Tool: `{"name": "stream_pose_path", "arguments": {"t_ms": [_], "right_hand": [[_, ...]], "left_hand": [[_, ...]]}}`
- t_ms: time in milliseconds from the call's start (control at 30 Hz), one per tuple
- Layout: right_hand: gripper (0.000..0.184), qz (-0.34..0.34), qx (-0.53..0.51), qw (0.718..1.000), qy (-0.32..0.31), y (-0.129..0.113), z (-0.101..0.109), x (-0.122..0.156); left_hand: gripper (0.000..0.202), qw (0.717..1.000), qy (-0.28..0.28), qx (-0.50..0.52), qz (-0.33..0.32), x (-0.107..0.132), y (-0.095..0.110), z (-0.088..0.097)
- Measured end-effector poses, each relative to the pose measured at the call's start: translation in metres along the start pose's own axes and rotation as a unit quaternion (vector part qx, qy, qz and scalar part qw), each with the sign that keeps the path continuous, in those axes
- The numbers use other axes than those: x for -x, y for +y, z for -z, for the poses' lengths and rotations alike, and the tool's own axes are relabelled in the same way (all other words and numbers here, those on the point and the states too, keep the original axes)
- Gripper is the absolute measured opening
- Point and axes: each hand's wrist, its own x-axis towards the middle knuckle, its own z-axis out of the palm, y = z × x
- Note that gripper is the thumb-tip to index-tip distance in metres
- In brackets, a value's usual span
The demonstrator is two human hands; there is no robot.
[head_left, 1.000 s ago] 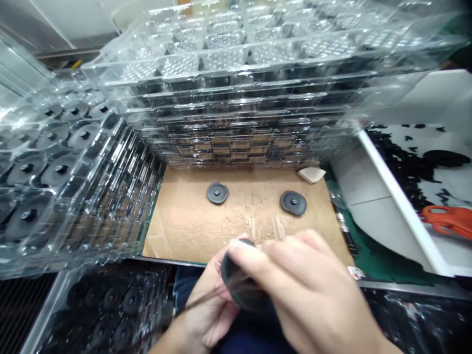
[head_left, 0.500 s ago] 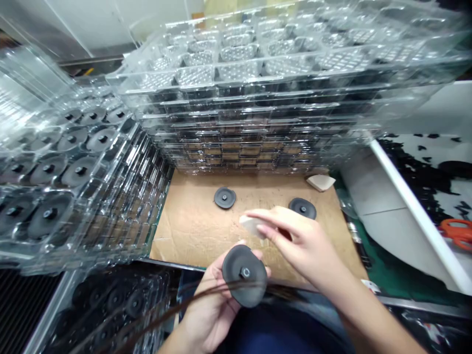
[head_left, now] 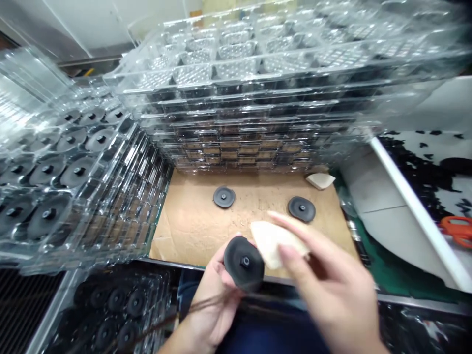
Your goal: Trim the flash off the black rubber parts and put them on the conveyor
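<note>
My left hand [head_left: 214, 300] is closed on a black rubber-like disc [head_left: 239, 273] with a small raised stud at its centre, the stud side facing up. Pinched in my right hand [head_left: 328, 280] is a cream wedge-shaped sponge [head_left: 275, 241], its edge right beside the disc; whether they touch I cannot tell. Two similar parts lie on the cardboard sheet [head_left: 184, 231]: one black disc [head_left: 223, 196] left of centre, another black disc [head_left: 301, 208] behind my right hand. A second sponge wedge [head_left: 320, 180] rests at the far right corner of the cardboard.
Tall stacked clear plastic trays [head_left: 243, 103] stand behind the cardboard. Another tray stack [head_left: 84, 187] at left holds several black discs, as does a lower tray [head_left: 118, 305]. At right, a white-walled bin [head_left: 416, 196] holds small black pieces and orange-handled scissors [head_left: 457, 228].
My right hand has come closer and lower with the sponge, turning it so its broad face shows. The disc in my left hand has tilted and shifted slightly.
</note>
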Motion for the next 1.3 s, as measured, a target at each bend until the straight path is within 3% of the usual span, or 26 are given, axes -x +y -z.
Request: {"name": "stream_pose_path", "arguments": {"t_ms": [100,200,233,367,400,533,600,667,767,933,1067,1300], "right_hand": [[0.026,0.136,-0.023,0.988,-0.073,-0.024,0.002,-0.006],[0.024,0.111,-0.023,0.972,-0.205,-0.029,0.001,-0.010],[0.024,0.103,-0.012,0.972,-0.213,-0.028,-0.001,-0.012],[0.026,0.163,0.013,0.982,-0.095,-0.026,-0.008,-0.013],[0.027,0.175,0.006,0.980,-0.095,-0.025,-0.007,-0.010],[0.025,0.174,0.021,0.964,-0.198,-0.009,0.011,0.004],[0.025,0.157,0.056,0.970,-0.179,0.006,0.020,0.008],[0.026,0.102,0.081,0.985,-0.115,0.025,0.021,0.010],[0.022,-0.006,0.085,0.995,-0.059,0.058,0.002,0.009],[0.029,-0.040,0.089,0.994,-0.053,0.101,-0.042,0.010],[0.029,-0.046,0.075,0.996,-0.031,0.096,-0.040,0.021],[0.022,-0.015,0.025,0.995,-0.099,0.068,-0.026,0.046]], "left_hand": [[0.052,1.000,-0.015,0.002,-0.005,-0.001,0.000,0.002],[0.051,0.999,-0.006,0.004,-0.035,0.000,0.003,0.002],[0.050,0.999,-0.009,0.007,-0.041,0.000,0.003,0.001],[0.036,0.998,-0.049,0.028,-0.017,0.001,0.002,-0.005],[0.037,0.998,-0.058,0.033,-0.014,0.001,0.003,-0.005],[0.059,0.998,-0.046,0.050,-0.015,-0.004,0.006,-0.001],[0.055,0.997,-0.035,0.065,-0.010,-0.008,0.005,0.001],[0.048,0.996,-0.046,0.079,-0.007,-0.010,0.002,0.001],[0.049,0.991,-0.097,0.092,-0.007,-0.008,-0.002,-0.001],[0.043,0.985,-0.136,0.101,-0.022,0.000,-0.003,-0.002],[0.050,0.980,-0.162,0.112,-0.016,0.005,-0.003,0.004],[0.052,0.969,-0.229,0.093,-0.012,0.011,-0.010,0.015]]}}
